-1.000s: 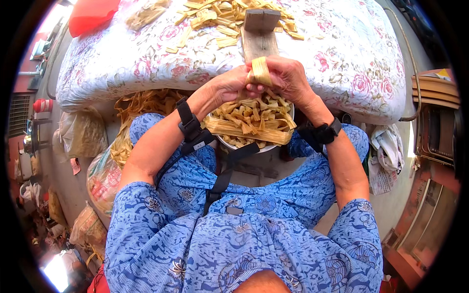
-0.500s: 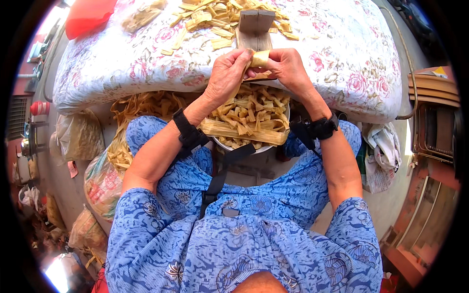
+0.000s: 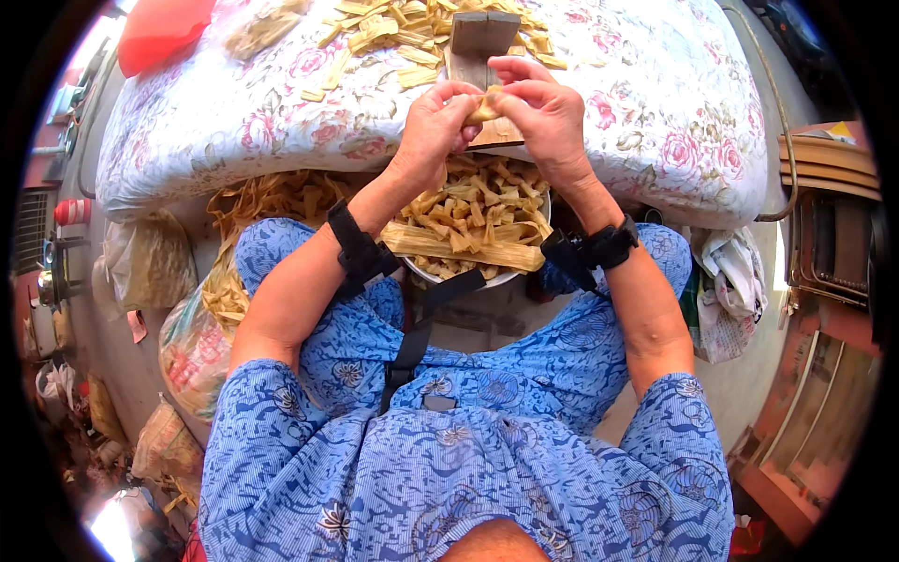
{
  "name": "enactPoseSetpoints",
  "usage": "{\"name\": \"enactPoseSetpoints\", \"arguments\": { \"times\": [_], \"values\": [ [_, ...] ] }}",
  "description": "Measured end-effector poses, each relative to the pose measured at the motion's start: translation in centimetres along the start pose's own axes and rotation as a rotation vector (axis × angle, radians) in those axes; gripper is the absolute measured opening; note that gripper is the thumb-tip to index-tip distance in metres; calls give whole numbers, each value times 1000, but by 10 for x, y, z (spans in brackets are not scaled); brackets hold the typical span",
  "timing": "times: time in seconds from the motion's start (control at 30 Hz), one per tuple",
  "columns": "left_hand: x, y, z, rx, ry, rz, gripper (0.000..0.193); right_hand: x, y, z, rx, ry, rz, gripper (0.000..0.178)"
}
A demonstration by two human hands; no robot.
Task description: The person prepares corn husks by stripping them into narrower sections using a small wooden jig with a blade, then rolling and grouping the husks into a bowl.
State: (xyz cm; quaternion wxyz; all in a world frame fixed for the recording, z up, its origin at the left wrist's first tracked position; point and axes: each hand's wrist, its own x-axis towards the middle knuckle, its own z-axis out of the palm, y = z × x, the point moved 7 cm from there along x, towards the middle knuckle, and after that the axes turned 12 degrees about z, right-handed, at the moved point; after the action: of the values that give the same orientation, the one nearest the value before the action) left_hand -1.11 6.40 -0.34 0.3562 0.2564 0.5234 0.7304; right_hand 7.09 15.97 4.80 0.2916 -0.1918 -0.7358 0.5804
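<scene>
Above the front edge of the cloth-covered table, my left hand [image 3: 438, 126] and my right hand [image 3: 548, 122] meet. Between their fingertips they pinch a small folded strip of dried corn husk [image 3: 484, 108], partly covered by the fingers. A wooden block stand [image 3: 482, 36] with an upright piece rises just beyond my hands. Below them, between my knees, sits a pale bowl [image 3: 496, 281] filled with many small folded husk pieces [image 3: 487, 201]. One long flat husk [image 3: 464, 245] lies across the bowl's near side.
Flat cut husk strips [image 3: 412, 37] are heaped at the far side of the floral tablecloth [image 3: 328, 126]. A red bag [image 3: 164, 33] lies at the far left. Loose long husks [image 3: 272, 206] hang by my left knee, near plastic bags [image 3: 150, 258]. More bags [image 3: 730, 290] stand at right.
The husk strip, a wide loop before, is now folded small between my fingertips. My right hand has turned, its outer fingers raised toward the wooden stand.
</scene>
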Motion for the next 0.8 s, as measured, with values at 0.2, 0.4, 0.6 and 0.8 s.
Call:
{"name": "enactPoseSetpoints", "arguments": {
  "times": [0.2, 0.4, 0.6, 0.8],
  "values": [
    [-6, 3, 13, -154, -160, -104, 21, 19, 38, -38, 526, 69, 341, 16],
    [-10, -14, -2, -225, -283, -260, 21, -5, 33, 4, 338, -277, 630, 23],
    [-1, 4, -4, -107, -283, -199, 22, 4, 35, 4, 538, -194, 607, 10],
    [38, 23, -18, 344, -257, 58, 19, 38, 46, -9, 476, -49, 557, 10]
  ]
}}
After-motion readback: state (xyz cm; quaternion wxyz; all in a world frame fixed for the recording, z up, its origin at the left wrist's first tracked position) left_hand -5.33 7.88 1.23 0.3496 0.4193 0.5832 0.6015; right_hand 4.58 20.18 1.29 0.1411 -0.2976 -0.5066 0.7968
